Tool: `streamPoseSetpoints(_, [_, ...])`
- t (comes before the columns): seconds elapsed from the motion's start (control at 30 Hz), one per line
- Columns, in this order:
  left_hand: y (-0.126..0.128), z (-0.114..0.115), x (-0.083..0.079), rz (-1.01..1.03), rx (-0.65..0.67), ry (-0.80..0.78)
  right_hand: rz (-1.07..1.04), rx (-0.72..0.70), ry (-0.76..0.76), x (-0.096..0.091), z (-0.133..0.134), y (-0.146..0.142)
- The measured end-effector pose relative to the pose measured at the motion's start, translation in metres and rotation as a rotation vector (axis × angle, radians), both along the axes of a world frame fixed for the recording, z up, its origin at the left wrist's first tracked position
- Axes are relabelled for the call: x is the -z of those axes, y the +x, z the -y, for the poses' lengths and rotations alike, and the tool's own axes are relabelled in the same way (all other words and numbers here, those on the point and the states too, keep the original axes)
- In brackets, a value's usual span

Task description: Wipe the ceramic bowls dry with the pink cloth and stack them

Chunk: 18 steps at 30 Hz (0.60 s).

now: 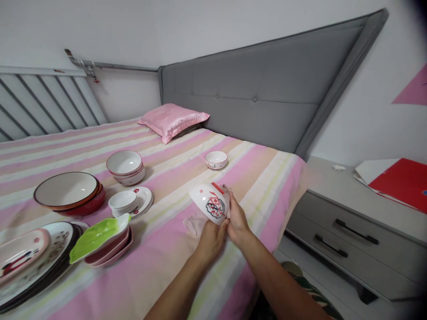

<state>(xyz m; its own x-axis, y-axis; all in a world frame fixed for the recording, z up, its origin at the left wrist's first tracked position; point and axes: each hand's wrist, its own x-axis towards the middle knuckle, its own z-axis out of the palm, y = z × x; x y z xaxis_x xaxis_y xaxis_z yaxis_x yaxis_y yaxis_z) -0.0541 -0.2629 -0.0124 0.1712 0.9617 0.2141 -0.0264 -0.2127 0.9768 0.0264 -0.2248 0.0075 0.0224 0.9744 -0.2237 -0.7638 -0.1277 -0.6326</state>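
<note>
A white bowl with a red and blue pattern (210, 202) is held tilted above the striped bed sheet (173, 178), its outside facing me. My left hand (211, 239) grips it from below, fingers closed under it. My right hand (236, 218) holds its right rim, fingers wrapped on the edge. A pale pink cloth (195, 224) lies on the sheet just below the bowl, partly behind my left hand.
On the sheet stand a small white bowl (216, 159), stacked bowls (125, 166), a wide bowl on a red one (68, 191), saucers (131, 201), a green leaf dish (98, 233) and plates (30, 258). A pink pillow (171, 119) lies by the headboard. A grey nightstand (350, 222) stands at the right.
</note>
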Motion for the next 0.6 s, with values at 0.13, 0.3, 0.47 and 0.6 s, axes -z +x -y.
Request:
streamPoseSetpoints(0.13, [-0.006,0.000,-0.006,-0.114,0.009,0.030,-0.003,-0.045,0.013,-0.002,0.000,0.002])
streamPoseSetpoints(0.3, [-0.006,-0.002,-0.007,-0.259,0.011,0.106,0.020,-0.089,0.077,0.004,-0.001,0.003])
streamPoseSetpoints(0.47, [-0.011,-0.005,-0.002,-0.239,-0.014,0.183,0.147,-0.097,0.222,0.007,0.005,0.000])
streamPoseSetpoints(0.6, [-0.009,-0.007,-0.001,0.149,0.000,-0.023,0.426,-0.032,0.417,0.008,0.014,-0.005])
